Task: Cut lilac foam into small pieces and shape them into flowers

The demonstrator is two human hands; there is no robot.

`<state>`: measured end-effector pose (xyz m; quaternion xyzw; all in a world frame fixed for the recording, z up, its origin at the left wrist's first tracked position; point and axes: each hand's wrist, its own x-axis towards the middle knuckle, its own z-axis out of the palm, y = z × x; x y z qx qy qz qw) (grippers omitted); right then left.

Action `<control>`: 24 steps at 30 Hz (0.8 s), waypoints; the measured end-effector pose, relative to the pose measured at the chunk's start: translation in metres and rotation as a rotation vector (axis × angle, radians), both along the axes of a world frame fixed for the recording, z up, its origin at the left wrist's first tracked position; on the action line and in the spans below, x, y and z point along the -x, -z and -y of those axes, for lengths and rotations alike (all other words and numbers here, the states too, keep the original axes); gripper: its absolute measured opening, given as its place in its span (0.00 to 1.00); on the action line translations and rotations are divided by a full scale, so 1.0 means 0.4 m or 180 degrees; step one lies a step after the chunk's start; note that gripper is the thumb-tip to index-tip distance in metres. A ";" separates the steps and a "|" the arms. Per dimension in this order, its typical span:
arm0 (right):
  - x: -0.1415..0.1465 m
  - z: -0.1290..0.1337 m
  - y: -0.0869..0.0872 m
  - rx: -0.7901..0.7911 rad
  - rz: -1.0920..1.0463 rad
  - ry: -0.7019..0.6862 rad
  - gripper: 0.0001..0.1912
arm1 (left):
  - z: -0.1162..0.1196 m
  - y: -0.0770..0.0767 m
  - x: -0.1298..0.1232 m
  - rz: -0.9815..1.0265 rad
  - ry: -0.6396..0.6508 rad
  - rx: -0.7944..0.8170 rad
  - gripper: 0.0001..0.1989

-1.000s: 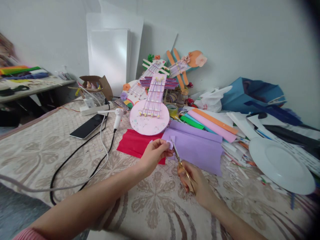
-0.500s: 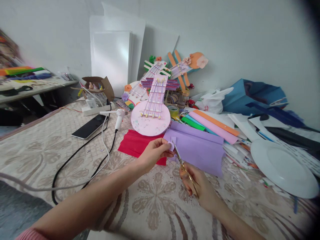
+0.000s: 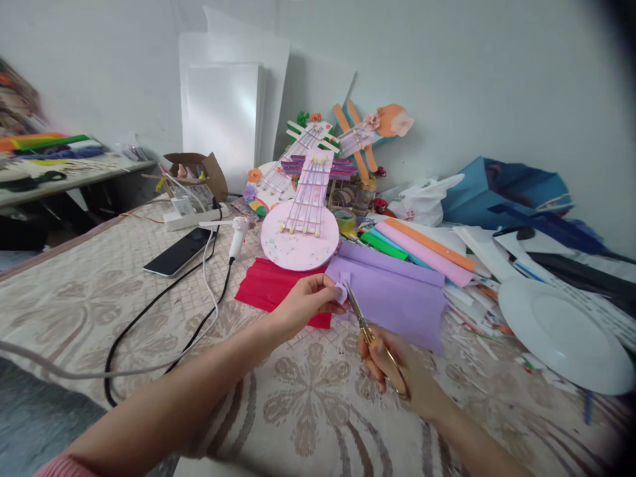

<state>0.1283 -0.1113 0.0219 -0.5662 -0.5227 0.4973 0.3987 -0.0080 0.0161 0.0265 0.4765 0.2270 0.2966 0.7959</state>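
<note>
Lilac paper juts rightward from the pinching left hand.

We've got gold-handled metal scissors, small lilac paper scrap, wide purple sheet, crinkly red sheet, plus a brown-flowered beige cloth.

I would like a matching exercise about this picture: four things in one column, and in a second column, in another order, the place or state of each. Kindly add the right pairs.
Column 1
1. gold-handled scissors
2. small lilac paper piece
3. smartphone
4. plate

Column 2
A. farthest right of the four
B. pinched in the left hand
C. lying with a dark screen facing up
D. held in the right hand

Right pairs: 1-D, 2-B, 3-C, 4-A
</note>
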 end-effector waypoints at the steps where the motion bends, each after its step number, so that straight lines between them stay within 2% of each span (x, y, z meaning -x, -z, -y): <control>1: -0.001 0.000 -0.003 0.0004 0.0049 0.0020 0.26 | 0.000 0.001 0.000 -0.0005 0.0005 -0.0016 0.10; 6: -0.004 -0.003 -0.007 -0.0004 0.0280 0.0108 0.28 | -0.001 0.003 0.000 -0.0021 0.0000 -0.0062 0.10; 12: -0.005 -0.005 -0.007 0.0079 0.0212 0.0176 0.27 | -0.001 0.004 0.000 -0.0071 -0.0009 -0.0162 0.10; 19: -0.020 -0.003 0.019 0.0122 0.0206 0.0199 0.22 | 0.000 0.003 0.001 -0.0046 -0.0033 -0.0206 0.11; 24: -0.019 -0.005 0.020 0.0226 0.0208 0.0245 0.24 | 0.002 0.000 0.001 -0.0083 -0.0055 -0.0220 0.11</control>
